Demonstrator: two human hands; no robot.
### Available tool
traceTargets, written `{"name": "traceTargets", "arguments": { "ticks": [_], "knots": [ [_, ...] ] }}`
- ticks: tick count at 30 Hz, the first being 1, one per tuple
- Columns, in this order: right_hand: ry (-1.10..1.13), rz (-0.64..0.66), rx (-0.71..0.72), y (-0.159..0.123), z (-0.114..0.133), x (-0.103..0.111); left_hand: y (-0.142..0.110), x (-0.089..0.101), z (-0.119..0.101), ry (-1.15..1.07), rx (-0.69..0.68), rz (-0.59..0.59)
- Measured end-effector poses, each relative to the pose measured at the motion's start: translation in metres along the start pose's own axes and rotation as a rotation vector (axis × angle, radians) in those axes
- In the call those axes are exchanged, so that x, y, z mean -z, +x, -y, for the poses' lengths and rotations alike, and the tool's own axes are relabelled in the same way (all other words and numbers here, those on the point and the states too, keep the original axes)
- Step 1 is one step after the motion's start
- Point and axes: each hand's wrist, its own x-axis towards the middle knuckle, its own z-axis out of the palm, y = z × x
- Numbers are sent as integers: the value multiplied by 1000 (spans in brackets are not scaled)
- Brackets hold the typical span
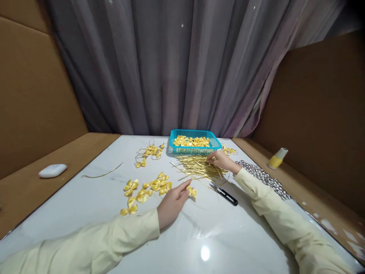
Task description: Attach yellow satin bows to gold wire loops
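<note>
My left hand [172, 201] lies on the white table and pinches a small yellow ribbon bow [192, 191] at its fingertips. My right hand [222, 160] reaches into a heap of thin gold wire ties [196, 167], with its fingers closed on some of them. To the left of my left hand lies a loose group of yellow bows [148, 188]. A teal plastic basket [173, 141] with yellow ribbon pieces inside stands just behind the gold ties.
Small black-handled snips [226, 195] lie between my hands. More bows with wire loops [151, 152] sit left of the basket. A string of silver beads [264, 177] runs along the right edge, a thread spool [278, 158] beyond it. A white device [53, 170] rests far left.
</note>
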Motion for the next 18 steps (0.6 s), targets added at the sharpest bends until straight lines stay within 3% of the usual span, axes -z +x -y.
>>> {"name": "traceTargets", "arguments": {
  "ticks": [5, 9, 11, 14, 18],
  "knots": [
    [120, -58, -88, -5, 2, 33, 6, -1, 5, 176, -133, 20],
    [283, -32, -103, -13, 33, 53, 2, 0, 4, 342, -353, -52],
    [553, 2, -119, -18, 58, 54, -2, 1, 3, 435, -526, -82],
    [956, 157, -226, -26, 92, 47, -7, 3, 3, 509, -714, -88],
    [1164, 324, -251, -31, 113, 32, -11, 3, -1, 469, -711, -85]
  ]
}}
